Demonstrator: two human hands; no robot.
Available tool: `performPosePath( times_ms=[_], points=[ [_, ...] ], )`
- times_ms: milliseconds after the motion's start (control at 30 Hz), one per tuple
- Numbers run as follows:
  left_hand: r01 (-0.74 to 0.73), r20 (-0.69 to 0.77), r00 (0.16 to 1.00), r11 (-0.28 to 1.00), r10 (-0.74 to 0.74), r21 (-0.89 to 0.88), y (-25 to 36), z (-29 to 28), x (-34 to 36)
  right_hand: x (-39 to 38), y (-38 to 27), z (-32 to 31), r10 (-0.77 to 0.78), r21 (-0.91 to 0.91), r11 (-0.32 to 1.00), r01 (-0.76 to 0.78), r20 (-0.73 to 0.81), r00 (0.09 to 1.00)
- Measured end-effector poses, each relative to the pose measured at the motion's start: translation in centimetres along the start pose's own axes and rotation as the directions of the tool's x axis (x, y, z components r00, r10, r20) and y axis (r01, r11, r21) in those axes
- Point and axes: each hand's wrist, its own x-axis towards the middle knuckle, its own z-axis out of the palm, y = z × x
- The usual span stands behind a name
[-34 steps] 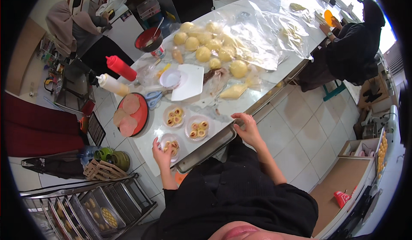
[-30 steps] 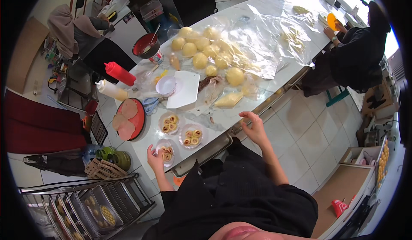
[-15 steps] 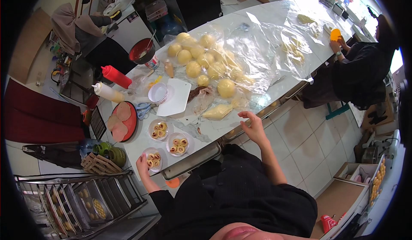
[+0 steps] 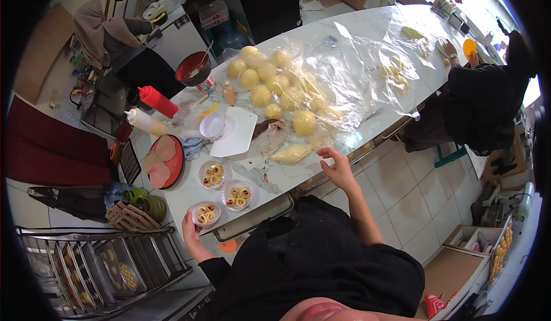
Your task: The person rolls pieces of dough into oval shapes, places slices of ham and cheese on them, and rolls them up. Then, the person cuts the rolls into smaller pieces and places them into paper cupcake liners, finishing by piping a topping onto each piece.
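Observation:
At the table's near left corner, my left hand [image 4: 191,229] pinches the edge of a pleated paper baking cup [image 4: 205,223] holding several small filled dough rolls [image 4: 205,213]. Beside it stand two similar cups, one farther back [image 4: 201,183] and one to the right [image 4: 247,206], each with rolls inside. My right hand [image 4: 338,170] hovers off the table's front edge, empty, its fingers curved and apart. Closest to it lies a piping bag [image 4: 291,154] of pale yellow filling. Left of that is a second bag [image 4: 274,134], with brown filling.
Dough balls [image 4: 260,95] lie under clear plastic sheeting [image 4: 344,71]. A red plate [image 4: 175,169] of ham slices, blue scissors [image 4: 194,147], a white board [image 4: 240,130] and squeeze bottles [image 4: 158,101] occupy the left. A co-worker [image 4: 482,85] stands at the far right; a tray rack [image 4: 109,269] is lower left.
My left hand and the nearest cup have shifted slightly left and toward me. My right hand stays nearly still. The co-worker's hand has reached onto the far table, and the orange tool has moved.

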Motion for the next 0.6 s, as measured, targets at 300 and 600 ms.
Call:
performPosePath(
  times_ms=[300,600],
  points=[
    [-0.005,0.111,0.993,0.970,0.033,-0.244,0.3,-0.2,-1.2,0.3,-0.2,0.8,-0.015,-0.011,1.000,0.015,0.048,0.999],
    [0.110,0.381,0.901,0.740,0.208,-0.664,1.5,1.8,-1.9,0.1,-0.9,1.7,-0.025,-0.048,0.998,0.030,0.087,0.996]
  ],
)
